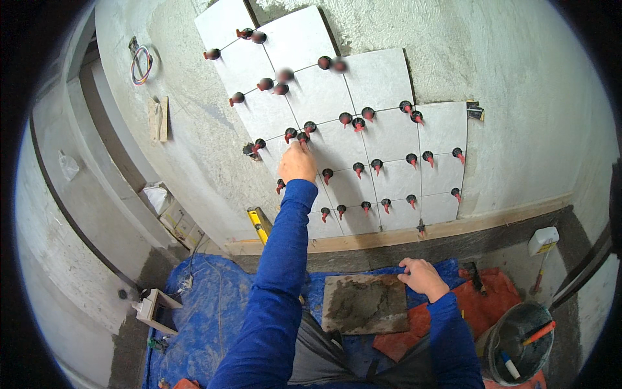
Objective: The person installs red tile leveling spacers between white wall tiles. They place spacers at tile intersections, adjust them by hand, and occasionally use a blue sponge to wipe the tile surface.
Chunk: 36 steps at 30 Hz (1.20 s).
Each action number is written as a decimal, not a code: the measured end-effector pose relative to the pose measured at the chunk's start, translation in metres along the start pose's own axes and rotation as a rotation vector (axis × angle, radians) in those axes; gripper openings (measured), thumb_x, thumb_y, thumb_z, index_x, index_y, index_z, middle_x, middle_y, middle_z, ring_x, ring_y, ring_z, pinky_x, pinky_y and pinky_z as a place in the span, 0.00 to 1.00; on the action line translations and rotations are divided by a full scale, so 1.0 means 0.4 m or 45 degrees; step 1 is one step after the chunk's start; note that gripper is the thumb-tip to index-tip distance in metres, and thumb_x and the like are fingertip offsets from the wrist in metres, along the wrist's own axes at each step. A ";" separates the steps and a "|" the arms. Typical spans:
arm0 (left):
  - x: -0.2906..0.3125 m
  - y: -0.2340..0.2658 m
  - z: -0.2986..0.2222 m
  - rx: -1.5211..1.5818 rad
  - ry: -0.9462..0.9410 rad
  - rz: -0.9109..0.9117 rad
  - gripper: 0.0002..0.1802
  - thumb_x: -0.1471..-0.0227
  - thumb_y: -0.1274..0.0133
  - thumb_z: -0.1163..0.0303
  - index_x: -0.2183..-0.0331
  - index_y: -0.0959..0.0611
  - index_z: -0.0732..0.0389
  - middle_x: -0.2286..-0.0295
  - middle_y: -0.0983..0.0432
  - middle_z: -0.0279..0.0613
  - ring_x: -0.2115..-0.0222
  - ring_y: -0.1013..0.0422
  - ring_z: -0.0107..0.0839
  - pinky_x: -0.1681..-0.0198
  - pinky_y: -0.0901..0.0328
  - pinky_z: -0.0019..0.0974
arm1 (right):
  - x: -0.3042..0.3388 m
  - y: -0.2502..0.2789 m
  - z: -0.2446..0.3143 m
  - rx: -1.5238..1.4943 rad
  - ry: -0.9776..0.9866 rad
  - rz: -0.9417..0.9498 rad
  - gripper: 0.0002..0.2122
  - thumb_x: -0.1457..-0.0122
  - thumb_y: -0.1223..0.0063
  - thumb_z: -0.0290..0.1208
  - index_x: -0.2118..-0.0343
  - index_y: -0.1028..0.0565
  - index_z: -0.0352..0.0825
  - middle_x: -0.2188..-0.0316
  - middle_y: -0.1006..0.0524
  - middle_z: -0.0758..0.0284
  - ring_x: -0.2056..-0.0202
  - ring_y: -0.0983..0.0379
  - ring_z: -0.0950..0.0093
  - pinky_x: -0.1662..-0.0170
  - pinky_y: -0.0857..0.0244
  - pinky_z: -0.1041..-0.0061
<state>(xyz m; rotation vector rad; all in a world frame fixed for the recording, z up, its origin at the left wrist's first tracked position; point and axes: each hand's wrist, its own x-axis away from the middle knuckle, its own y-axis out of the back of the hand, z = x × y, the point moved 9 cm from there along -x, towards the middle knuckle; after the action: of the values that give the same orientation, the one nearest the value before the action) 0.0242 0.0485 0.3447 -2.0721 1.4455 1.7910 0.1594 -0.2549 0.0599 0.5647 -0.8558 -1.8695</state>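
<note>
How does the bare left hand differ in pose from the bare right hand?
The left hand is raised to a black-and-red tile clip; the right hand is low, near the mortar-smeared square slab. The left hand is bunched; the right hand looks loosely open. Both emerge from blue sleeves.

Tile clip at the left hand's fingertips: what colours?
The tile clip is black and red, best in the head view.
</note>
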 end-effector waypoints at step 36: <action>-0.013 -0.014 0.001 0.096 0.019 0.090 0.24 0.35 0.59 0.53 0.66 0.16 0.62 0.69 0.18 0.59 0.66 0.22 0.58 0.60 0.29 0.56 | -0.014 -0.027 0.026 0.024 0.014 0.035 0.20 0.43 0.37 0.35 0.49 0.23 0.32 0.60 0.17 0.57 0.57 0.21 0.57 0.52 0.29 0.61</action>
<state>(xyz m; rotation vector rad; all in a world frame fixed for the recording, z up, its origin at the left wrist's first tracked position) 0.0280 0.0549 0.3458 -2.0275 1.5833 1.7199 0.1482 -0.2435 0.0584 0.5719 -0.8704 -1.8338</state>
